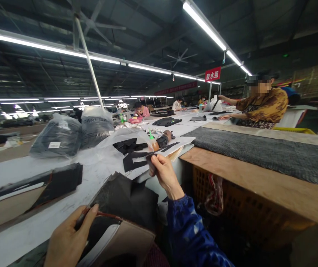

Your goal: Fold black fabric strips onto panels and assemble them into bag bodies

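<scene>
While lights (205,26) span rm (145,37), L grip (89,214) & R (151,161) pinch dk mat'l (120,198) by tbl (88,178).

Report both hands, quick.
Left hand: closed, pinching a black-and-tan flat panel.
Right hand: closed, pinching a small dark piece, material unclear.

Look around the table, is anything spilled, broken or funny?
I see no clear spill or damage. A red and clear bundle dangles oddly by the orange basket, under the brown board. Crumpled clear plastic looks messy beside loose black pieces.
</scene>
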Demonstrator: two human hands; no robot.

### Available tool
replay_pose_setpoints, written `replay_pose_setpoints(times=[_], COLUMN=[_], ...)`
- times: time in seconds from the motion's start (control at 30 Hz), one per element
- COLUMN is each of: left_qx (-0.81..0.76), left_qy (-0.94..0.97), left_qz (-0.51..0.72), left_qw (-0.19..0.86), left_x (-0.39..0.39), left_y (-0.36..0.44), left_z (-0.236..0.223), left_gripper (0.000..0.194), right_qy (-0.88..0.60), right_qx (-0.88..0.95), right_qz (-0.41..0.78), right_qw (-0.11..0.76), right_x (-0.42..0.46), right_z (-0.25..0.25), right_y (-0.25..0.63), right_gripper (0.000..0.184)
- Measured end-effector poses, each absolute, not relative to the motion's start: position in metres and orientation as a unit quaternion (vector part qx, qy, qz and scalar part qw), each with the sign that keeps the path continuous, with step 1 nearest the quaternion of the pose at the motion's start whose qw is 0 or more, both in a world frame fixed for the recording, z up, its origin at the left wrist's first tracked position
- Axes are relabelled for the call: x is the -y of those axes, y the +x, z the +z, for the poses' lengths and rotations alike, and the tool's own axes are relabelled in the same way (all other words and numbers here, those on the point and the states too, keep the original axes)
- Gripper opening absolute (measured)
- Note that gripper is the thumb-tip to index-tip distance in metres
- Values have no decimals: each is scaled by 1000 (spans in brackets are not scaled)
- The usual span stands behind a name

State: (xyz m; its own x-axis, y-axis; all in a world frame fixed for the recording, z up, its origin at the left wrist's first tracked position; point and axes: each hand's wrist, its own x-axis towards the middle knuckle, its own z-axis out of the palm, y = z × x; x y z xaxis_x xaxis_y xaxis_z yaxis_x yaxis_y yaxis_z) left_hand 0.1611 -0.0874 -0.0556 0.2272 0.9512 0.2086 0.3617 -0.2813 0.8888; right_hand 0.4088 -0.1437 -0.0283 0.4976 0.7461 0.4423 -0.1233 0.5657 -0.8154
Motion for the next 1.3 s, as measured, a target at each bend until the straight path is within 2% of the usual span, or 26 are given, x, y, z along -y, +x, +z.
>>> replay_pose_setpoints(times=[0.13,0.3,0.43,0.77,0.9,1.03,1.3], left_qx=[-439,-386,-394,-420,-430,-413,-401], left_qy=[733,734,717,703,688,684,675], left_qz=[372,414,426,433,430,443,446], left_qw=[363,375,386,376,396,407,430], left_x=[99,113,115,119,119,123,126], left_y=[164,165,160,161,160,161,161], left_z=[-46,-36,-36,-38,-38,-35,-32], left_gripper=[40,36,37,39,42,40,41], right_qy=[-394,-433,-446,-427,-394,-393,-416], right_qx=[516,517,548,578,596,597,575], right_qz=[336,334,319,117,105,79,108], right_qw=[683,658,631,685,692,695,696], right_x=[164,157,149,157,165,166,162], right_z=[-31,-59,-73,-78,-72,-71,-74], right_y=[371,333,325,306,299,294,292], right_gripper=[36,36,26,18,2,9,5])
